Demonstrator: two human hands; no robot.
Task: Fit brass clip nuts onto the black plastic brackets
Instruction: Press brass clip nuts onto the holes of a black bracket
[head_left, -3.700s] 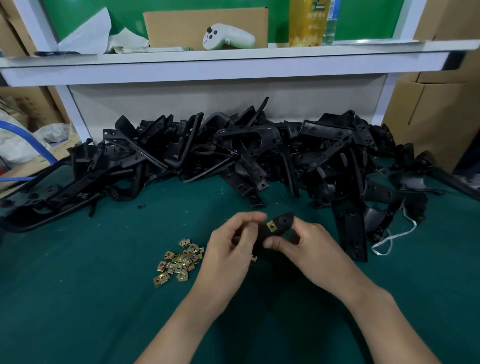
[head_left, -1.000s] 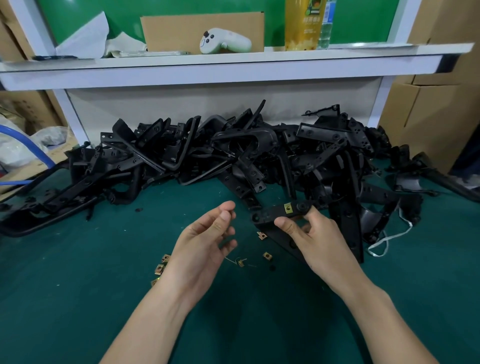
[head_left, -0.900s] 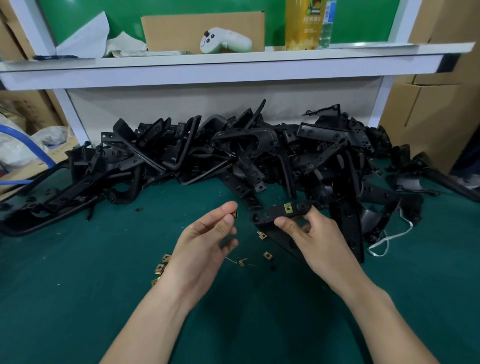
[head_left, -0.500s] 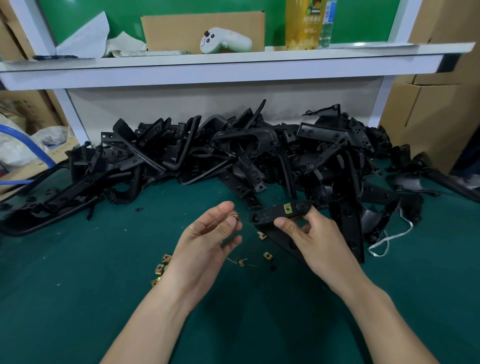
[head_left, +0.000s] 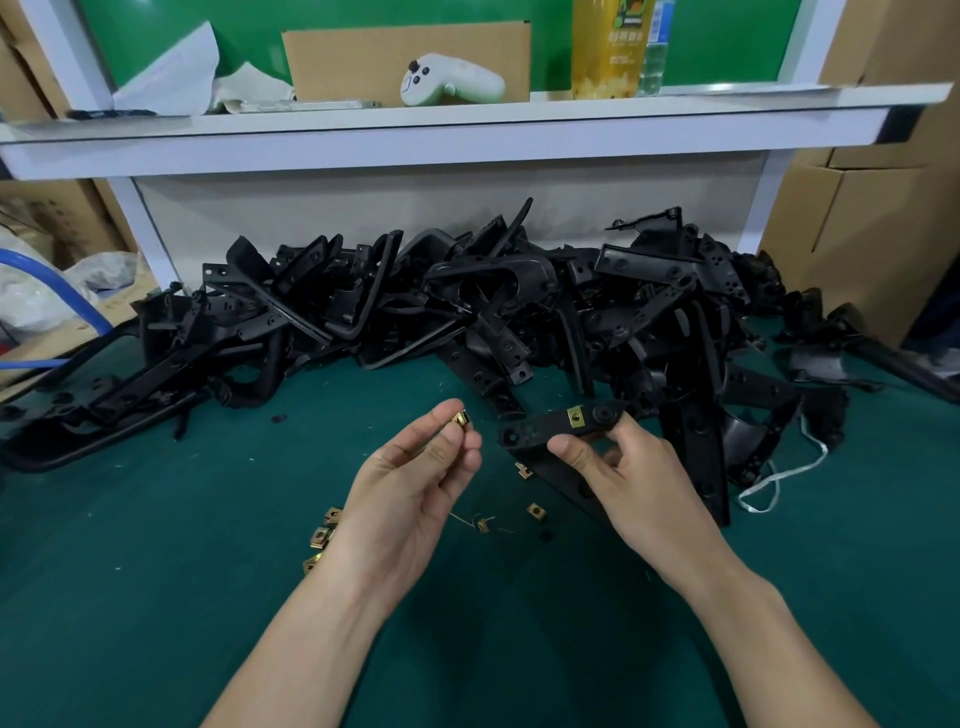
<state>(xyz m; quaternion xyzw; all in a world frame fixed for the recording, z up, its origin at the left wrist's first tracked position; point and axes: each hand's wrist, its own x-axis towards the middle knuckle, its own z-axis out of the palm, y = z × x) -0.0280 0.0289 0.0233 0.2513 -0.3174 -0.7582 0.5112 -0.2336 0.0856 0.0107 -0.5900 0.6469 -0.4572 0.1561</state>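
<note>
I pinch a brass clip nut (head_left: 460, 419) in my left hand (head_left: 410, 493) mid-frame; my right hand (head_left: 628, 483) holds the black bracket (head_left: 550, 427). I think I slide it on next.

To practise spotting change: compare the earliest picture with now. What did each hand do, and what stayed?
The left hand let go of the bracket, drew left and now pinches a loose clip nut. The right hand raised the bracket slightly up and right, holding it alone. The fitted nut stays on the bracket; the bracket pile is unmoved.
</note>
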